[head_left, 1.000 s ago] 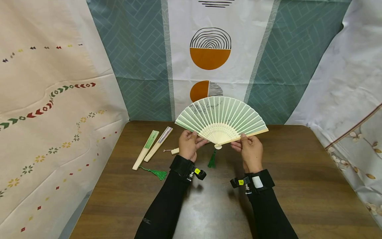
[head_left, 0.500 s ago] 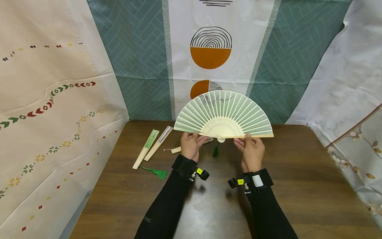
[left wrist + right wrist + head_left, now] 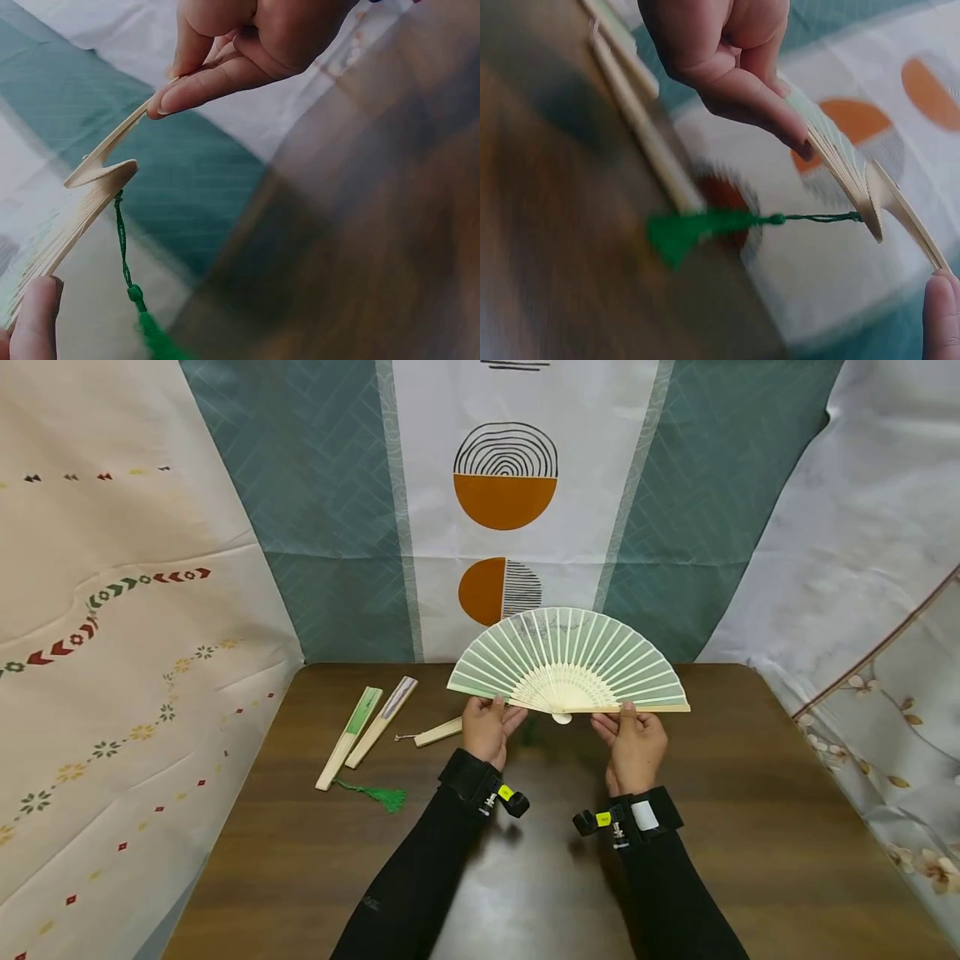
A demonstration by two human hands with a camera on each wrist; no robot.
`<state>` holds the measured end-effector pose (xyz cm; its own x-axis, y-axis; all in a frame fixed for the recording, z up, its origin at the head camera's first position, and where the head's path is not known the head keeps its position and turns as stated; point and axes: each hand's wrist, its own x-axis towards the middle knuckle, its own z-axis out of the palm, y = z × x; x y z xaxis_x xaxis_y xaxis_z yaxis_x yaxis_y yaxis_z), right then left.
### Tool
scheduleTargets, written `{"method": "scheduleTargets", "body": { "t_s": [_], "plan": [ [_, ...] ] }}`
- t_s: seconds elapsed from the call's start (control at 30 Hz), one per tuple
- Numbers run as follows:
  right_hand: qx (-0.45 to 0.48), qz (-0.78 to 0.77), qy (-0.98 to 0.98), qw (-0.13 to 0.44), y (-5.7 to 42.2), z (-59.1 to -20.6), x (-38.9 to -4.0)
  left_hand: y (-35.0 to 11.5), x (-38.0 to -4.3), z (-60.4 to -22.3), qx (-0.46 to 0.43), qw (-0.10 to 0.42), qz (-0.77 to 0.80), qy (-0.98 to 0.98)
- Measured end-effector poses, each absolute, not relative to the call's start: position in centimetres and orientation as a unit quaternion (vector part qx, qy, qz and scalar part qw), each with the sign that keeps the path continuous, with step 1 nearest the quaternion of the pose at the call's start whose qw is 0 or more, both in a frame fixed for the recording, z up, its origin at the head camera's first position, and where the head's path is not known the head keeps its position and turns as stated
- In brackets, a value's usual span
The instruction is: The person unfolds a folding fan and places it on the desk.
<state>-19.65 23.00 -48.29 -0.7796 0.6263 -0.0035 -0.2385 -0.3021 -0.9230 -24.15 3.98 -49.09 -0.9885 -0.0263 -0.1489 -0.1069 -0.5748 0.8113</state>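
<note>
A pale green folding fan (image 3: 566,664) with cream ribs is spread into a half circle above the far part of the table. My left hand (image 3: 485,731) pinches its left end near the lower edge. The right end is pinched by my right hand (image 3: 636,752), thumb on the front and fingers behind. From the fan's pivot hangs a green tassel (image 3: 154,334), plain in both wrist views. In the right wrist view the tassel (image 3: 697,229) overlaps a folded fan lying behind it.
Two folded fans, one with a green section (image 3: 348,739) and one with a purple print (image 3: 381,722), lie left on the brown table (image 3: 712,860). Another folded fan (image 3: 438,732) is partly hidden behind my left hand. A patterned curtain (image 3: 337,527) hangs along the back edge.
The fan has spread wider, its right side swinging down until the lower edge is nearly level. Both hands rose slightly, then the fan dropped a little. The head view has shifted right.
</note>
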Motion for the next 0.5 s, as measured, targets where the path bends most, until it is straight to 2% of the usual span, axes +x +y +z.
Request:
{"method": "scheduleTargets", "body": {
  "t_s": [0.3, 0.5],
  "plan": [
    [-0.274, 0.771, -0.509, 0.267, 32.2, -51.1, -17.8, 10.8, -24.3, -49.9, -0.063, 0.169, 0.844, 0.506],
    [-0.323, 0.771, -0.485, 0.255, 37.0, -51.9, -16.2, 15.6, -25.2, -50.4, -0.071, 0.232, 0.825, 0.511]
  ]
}}
